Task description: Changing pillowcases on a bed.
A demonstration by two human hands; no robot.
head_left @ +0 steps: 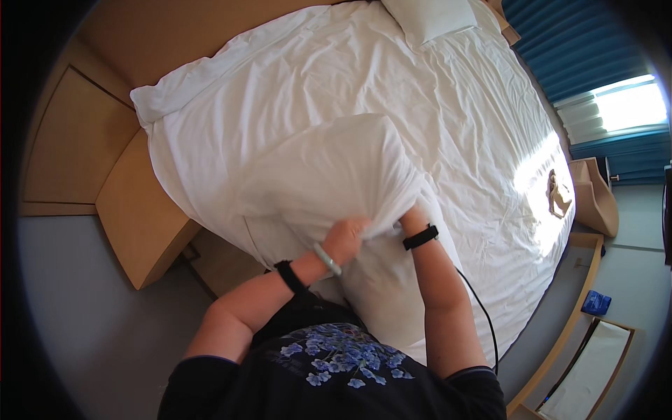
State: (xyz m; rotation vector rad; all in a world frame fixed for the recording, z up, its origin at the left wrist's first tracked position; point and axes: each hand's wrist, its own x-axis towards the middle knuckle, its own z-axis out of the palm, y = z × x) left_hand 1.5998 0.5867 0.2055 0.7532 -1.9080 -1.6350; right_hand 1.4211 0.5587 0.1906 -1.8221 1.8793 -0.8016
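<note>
In front of me a white pillowcase [331,163] is spread over the bed, its near end bunched into folds. My left hand [345,239], slightly blurred, has its fingers closed on the bunched edge of the fabric. Just to the right, my right hand [415,214] is at the folds, its fingers hidden in the cloth. Below both hands a white pillow [380,291] rests against my front; how far it reaches into the pillowcase is hidden. A pale bangle and a black band circle my left wrist, and a black strap my right.
A rumpled white sheet [462,131] covers the bed. Another pillow [433,21] lies at the far end. A brown item [559,194] sits in sunlight near the right edge. At left stands a wooden bedside unit [142,210]. A black cable [485,304] runs beside my right arm.
</note>
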